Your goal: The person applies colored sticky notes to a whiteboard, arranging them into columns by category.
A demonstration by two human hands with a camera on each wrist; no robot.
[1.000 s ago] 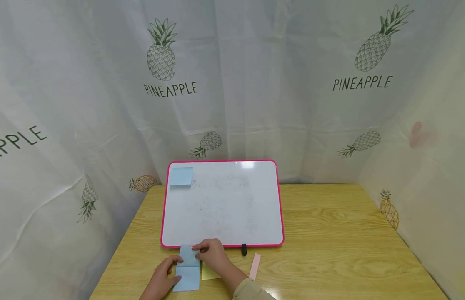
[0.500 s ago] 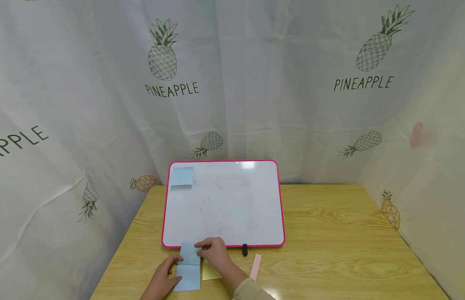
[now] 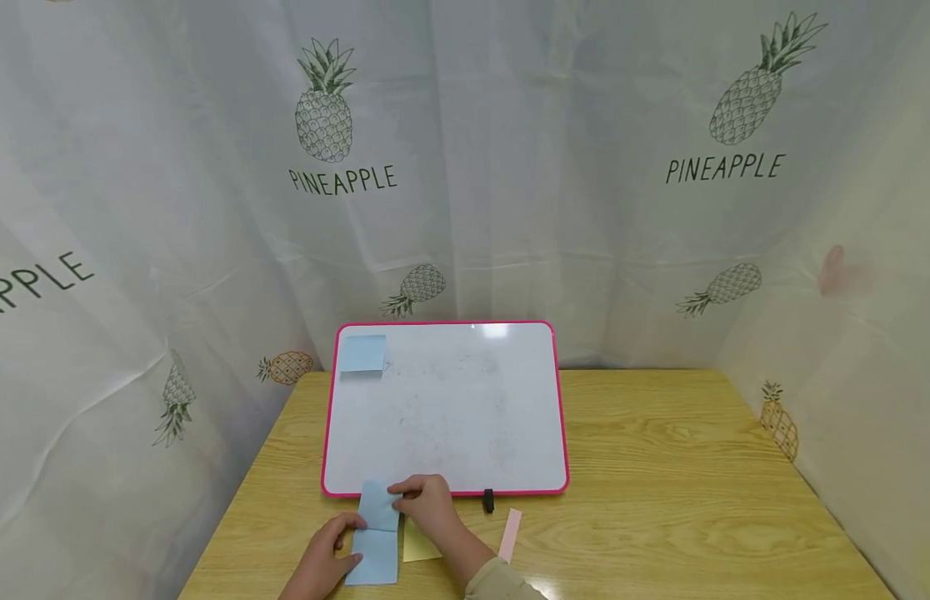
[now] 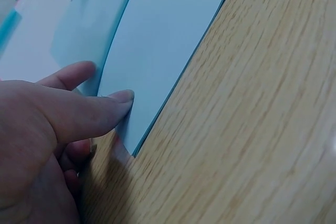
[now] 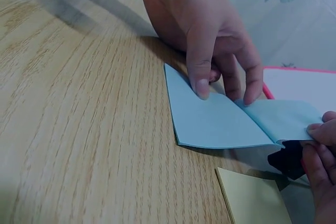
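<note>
A light blue sticky note pad (image 3: 373, 560) lies at the table's front left, its top sheet (image 3: 378, 505) folded up and back towards the whiteboard. My left hand (image 3: 324, 557) holds the pad by its left side. In the left wrist view the thumb (image 4: 107, 109) presses on the pad's face and the index finger sits at the fold, against the raised sheet. My right hand (image 3: 432, 510) pinches the raised sheet by its right edge between thumb and fingers, as the right wrist view (image 5: 324, 145) also shows. The sheet remains joined to the pad along the fold.
A pink-framed whiteboard (image 3: 450, 417) lies behind the hands, with a blue sticky note (image 3: 363, 353) at its upper left. A yellow sticky note pad (image 3: 417, 547) lies partly under my right hand. To its right are a small black object (image 3: 488, 501) and a pink strip (image 3: 510, 533).
The raised blue sheet has come up slightly farther, its top edge now overlapping the whiteboard's lower frame more. The right hand has shifted only a little; the left hand stays in place.
</note>
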